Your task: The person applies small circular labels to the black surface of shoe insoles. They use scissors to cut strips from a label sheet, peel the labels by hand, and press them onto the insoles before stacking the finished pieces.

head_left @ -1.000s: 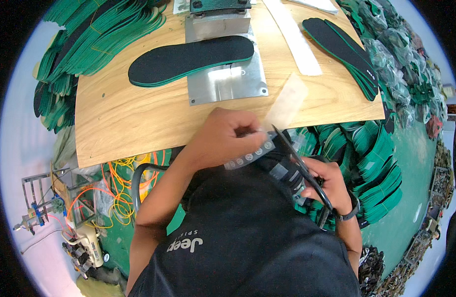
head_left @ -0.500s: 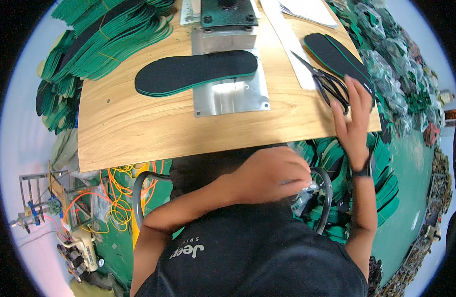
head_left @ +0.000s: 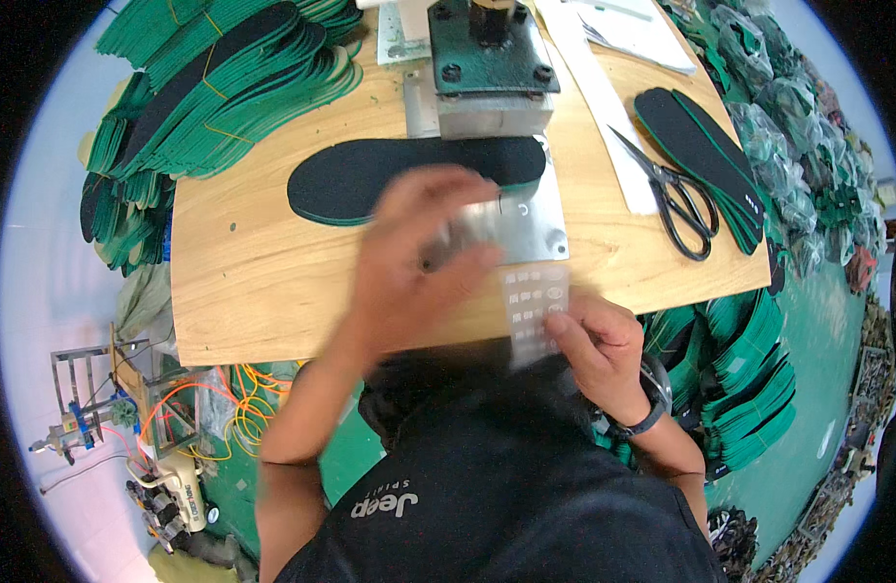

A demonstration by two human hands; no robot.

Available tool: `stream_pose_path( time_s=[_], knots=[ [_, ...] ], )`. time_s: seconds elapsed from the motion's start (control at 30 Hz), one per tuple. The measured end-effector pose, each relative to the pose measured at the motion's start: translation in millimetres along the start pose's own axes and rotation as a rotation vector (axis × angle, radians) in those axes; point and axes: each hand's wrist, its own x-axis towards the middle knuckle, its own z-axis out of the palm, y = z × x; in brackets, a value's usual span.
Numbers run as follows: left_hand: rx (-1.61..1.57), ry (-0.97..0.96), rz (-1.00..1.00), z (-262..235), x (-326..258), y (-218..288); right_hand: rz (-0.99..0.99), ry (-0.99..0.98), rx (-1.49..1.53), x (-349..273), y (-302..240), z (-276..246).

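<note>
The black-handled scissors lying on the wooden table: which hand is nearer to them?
The right hand. It is at the table's near edge, below and left of the black-handled scissors, holding a clear sticker sheet. The left hand is farther left, over the metal plate.

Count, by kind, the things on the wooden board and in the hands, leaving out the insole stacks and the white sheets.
Single black insole under the press: 1
Scissors: 1
Metal plate: 1
Press block: 1
Clear sticker strip, held by the right hand: 1
Total: 5
</note>
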Motion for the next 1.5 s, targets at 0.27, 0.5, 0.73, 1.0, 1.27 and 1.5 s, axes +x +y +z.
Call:
stream_pose_path(
  time_s=[0.27, 0.5, 0.73, 1.0, 1.27, 1.5],
  knots=[
    [0.691, -0.348, 0.105, -58.5, 46.6, -69.9, 0.344, -0.269, 0.104, 39.9, -22.4, 4.7],
    [0.577, -0.357, 0.103, -67.7, 52.3, -81.7, 0.452, -0.397, 0.161, 88.9, -9.1, 12.0],
    [0.662, -0.346, 0.148, -62.8, 48.8, -84.1, 0.618, -0.178, 0.224, 116.3, 2.6, -3.0],
    [0.650, -0.316, 0.149, -61.6, 44.3, -83.4, 0.573, -0.164, 0.103, 117.5, -1.7, 2.1],
    [0.607, -0.341, 0.190, -69.5, 44.0, -82.4, 0.616, -0.175, 0.000, 116.8, -1.5, 3.2],
    [0.601, -0.337, 0.180, -69.1, 44.4, -81.7, 0.565, -0.199, 0.026, 118.6, -2.1, 5.5]
  ],
)
